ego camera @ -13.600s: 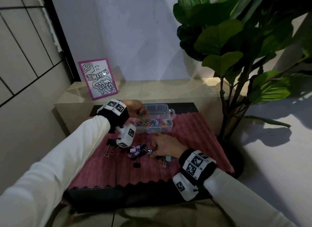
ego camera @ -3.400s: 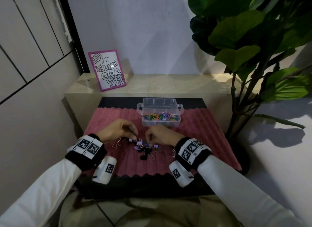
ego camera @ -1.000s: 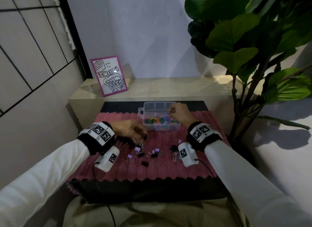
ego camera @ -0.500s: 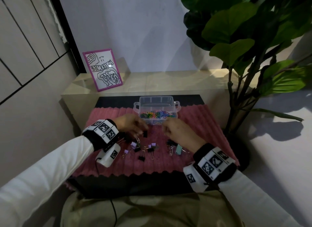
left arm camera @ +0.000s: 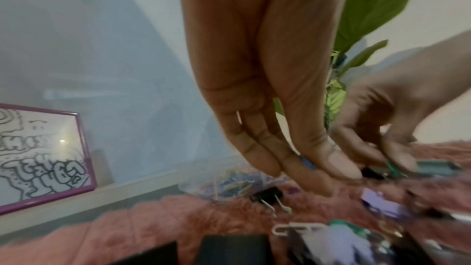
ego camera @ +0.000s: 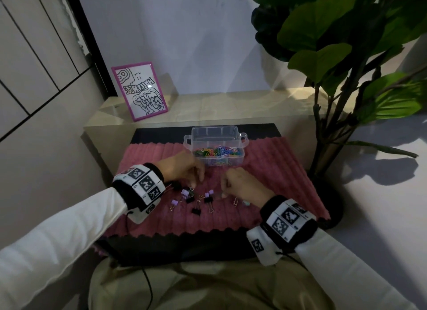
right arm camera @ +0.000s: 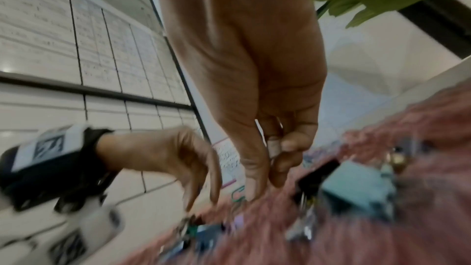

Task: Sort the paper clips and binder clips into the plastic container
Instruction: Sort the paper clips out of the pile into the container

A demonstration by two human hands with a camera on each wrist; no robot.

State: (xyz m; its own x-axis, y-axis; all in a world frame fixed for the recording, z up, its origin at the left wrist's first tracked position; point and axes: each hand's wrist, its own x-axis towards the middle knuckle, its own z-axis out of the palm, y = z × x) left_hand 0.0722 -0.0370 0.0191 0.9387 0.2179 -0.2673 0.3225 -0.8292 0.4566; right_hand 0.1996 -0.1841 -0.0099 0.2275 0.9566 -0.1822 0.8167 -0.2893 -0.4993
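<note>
Pink ribbed mat (ego camera: 265,171): both hands brought back from plastic container (ego camera: 217,145) to binder clips (ego camera: 196,200) at mat centre. Left hand (ego camera: 182,169) pinches blue paper clip (left arm camera: 307,163); right hand (ego camera: 242,186) curled, contents not discernible. Paper clips (ego camera: 217,151) seen in container's near compartment; next pick judged underway.

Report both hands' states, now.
Left hand: pinches a blue paper clip.
Right hand: fingers curled, tips at a green paper clip; grip cannot be told.

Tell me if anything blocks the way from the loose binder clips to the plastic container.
Nothing visible does. The binder clips lie on the pink mat, and only bare mat separates them from the open-topped plastic container.
</note>
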